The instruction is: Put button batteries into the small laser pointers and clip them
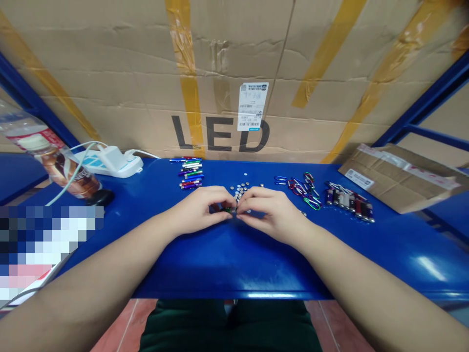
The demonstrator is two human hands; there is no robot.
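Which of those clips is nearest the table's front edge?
The green clip, at the pile's near right corner; the blue clips and red clips lie farther back.

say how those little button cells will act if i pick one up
The button cells look thin, with smooth metal faces, so they are probably fiddly to pinch and may slip. Lying loose on the glossy blue tabletop, they would likely slide when pushed. Their round shape suggests one stood on edge could roll.

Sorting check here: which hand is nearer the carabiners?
The right hand, just below and left of the carabiners; the left hand is farther left, beyond the right hand.
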